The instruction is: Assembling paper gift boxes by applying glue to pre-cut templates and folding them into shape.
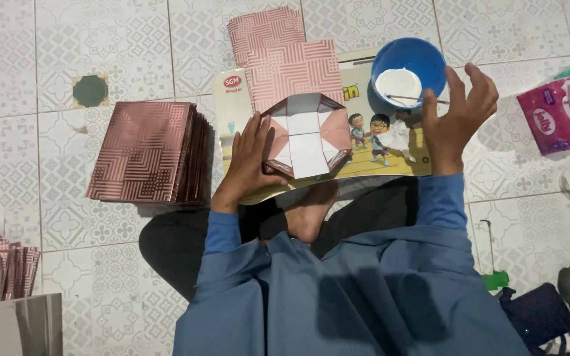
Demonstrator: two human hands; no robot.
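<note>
Seen from the head camera, the left hand [249,161] is laid flat and open, fingers spread, on the left flap of a half-folded pink paper bag [306,135], pinning it to a printed cardboard sheet [377,148] that lies across the lap. The bag's bottom is opened into a hexagon with its white inner folds showing; its patterned body runs away toward the top of the view. The right hand [456,118] is held up beside a blue bowl [409,69], fingers loosely curled, with a thin stick [409,99] pinched at its fingertips; the stick's far end rests in white paste inside the bowl. A stack of finished bags [146,153] sits on the tiled floor [100,39] just left of the cardboard. A pink tissue pack [552,115] lies well to the right.
</note>
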